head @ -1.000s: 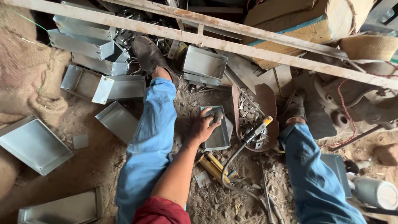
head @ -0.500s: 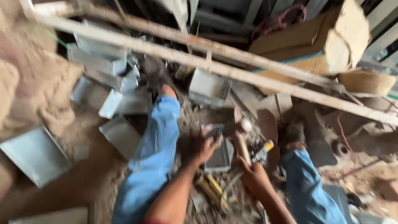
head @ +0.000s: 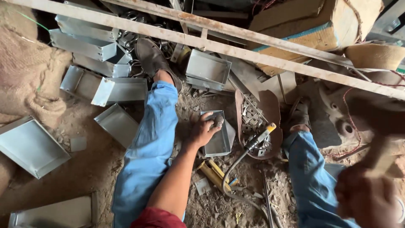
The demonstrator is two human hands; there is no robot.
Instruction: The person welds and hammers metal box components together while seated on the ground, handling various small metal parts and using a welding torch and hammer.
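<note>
I sit on dirt ground with both legs in blue jeans stretched out. My left hand (head: pixel 205 130) rests on a small open sheet-metal box (head: pixel 218 141) between my legs, fingers curled over its near-left rim. My right hand (head: pixel 366 199) is raised close to the camera at the lower right. It is blurred and closed around what looks like a wooden handle (head: pixel 377 157); the handle's head cannot be made out.
Several sheet-metal trays (head: pixel 118 90) lie at left beside a burlap sack (head: pixel 29 71). Rusty angle bars (head: pixel 236 44) cross the top, with a cardboard box (head: pixel 312 25) behind. A rusty scoop of small brackets (head: pixel 255 116) and a yellow-tipped tool with a hose (head: pixel 259 138) lie by my right leg.
My right hand, half a second ago reaching in beside the small box, has pulled back and risen to the lower right. My left hand stays on the box.
</note>
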